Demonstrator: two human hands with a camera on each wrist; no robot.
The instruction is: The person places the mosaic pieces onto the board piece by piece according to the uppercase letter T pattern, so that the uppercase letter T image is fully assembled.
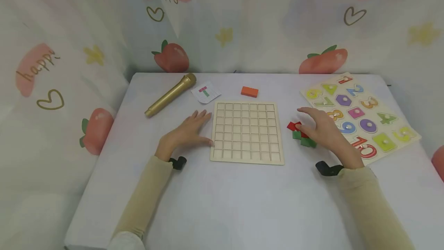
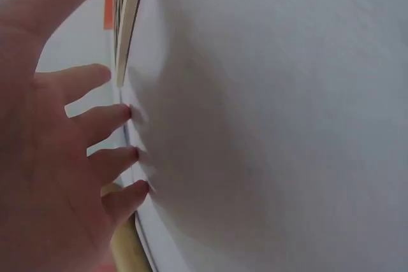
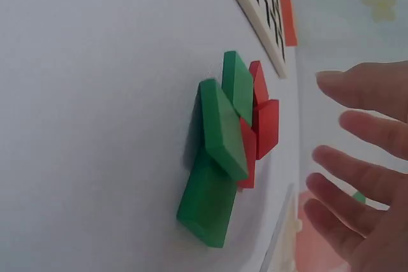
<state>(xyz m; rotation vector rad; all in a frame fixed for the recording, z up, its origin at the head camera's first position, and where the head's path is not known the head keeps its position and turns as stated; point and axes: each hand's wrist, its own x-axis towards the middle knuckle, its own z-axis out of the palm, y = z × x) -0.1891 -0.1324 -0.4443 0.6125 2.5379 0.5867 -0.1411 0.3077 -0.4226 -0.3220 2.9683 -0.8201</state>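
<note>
A pale wooden grid board (image 1: 245, 129) lies on the white table, its squares bare. Beside its left edge, my left hand (image 1: 187, 132) is spread flat-fingered over the table, thumb tip at the board's edge; whether it touches, I cannot tell. In the left wrist view the fingertips (image 2: 131, 111) reach down to about the tabletop. Right of the board, my right hand (image 1: 324, 128) hovers by a small heap of green tiles (image 3: 223, 132) and red tiles (image 3: 266, 128). Its fingers are apart and lightly bent, holding nothing; the right wrist view shows them clear of the tiles.
Behind the board lie an orange block (image 1: 249, 92) and a white card (image 1: 206, 92) with a T-shaped coloured pattern. A gold microphone (image 1: 170, 95) rests at the back left. A number-and-shape knob puzzle (image 1: 380, 128) lies to the right, partly beneath the right hand and wrist.
</note>
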